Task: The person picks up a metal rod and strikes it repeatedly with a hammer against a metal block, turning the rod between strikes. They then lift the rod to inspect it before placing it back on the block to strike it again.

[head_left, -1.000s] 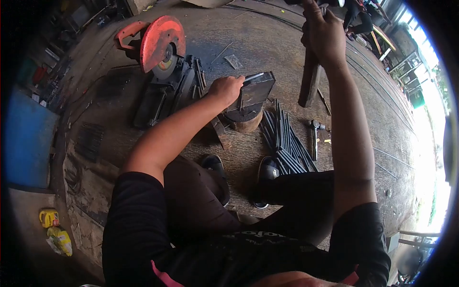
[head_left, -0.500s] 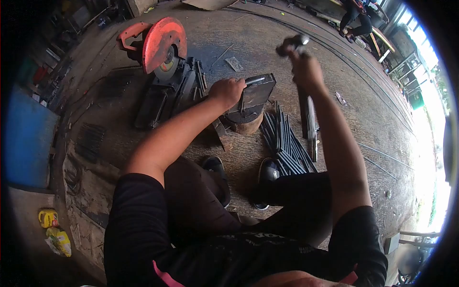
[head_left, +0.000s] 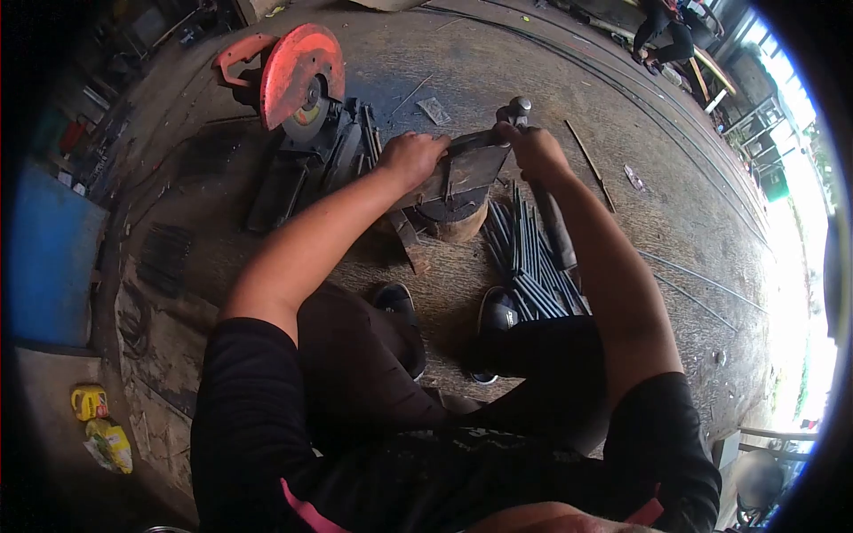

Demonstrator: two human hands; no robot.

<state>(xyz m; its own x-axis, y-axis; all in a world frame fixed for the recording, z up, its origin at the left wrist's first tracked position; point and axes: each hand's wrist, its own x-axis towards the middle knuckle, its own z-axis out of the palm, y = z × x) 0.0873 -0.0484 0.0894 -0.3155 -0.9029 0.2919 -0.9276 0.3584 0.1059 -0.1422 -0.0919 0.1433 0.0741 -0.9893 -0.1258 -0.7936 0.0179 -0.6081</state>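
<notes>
My right hand (head_left: 538, 153) is closed round a hammer (head_left: 553, 222), its head (head_left: 515, 111) just above the knuckles and its handle hanging below toward the rods. My left hand (head_left: 413, 160) is closed on a metal rod (head_left: 473, 140) at the top of a metal plate (head_left: 475, 169). The plate lies on a round wooden block (head_left: 460, 227). Part of the rod's right end is hidden near the hammer. A pile of metal rods (head_left: 533, 258) lies on the floor right of the block.
A red cut-off saw (head_left: 298, 80) stands at the upper left. Long bars (head_left: 702, 289) lie on the floor (head_left: 657, 355) at the right. Yellow packages (head_left: 108, 444) sit at the lower left. Another person (head_left: 665, 40) is at the upper right.
My right hand and the hammer have come down and left, to beside the plate. My left hand has shifted slightly left and down, still closed on the rod.
</notes>
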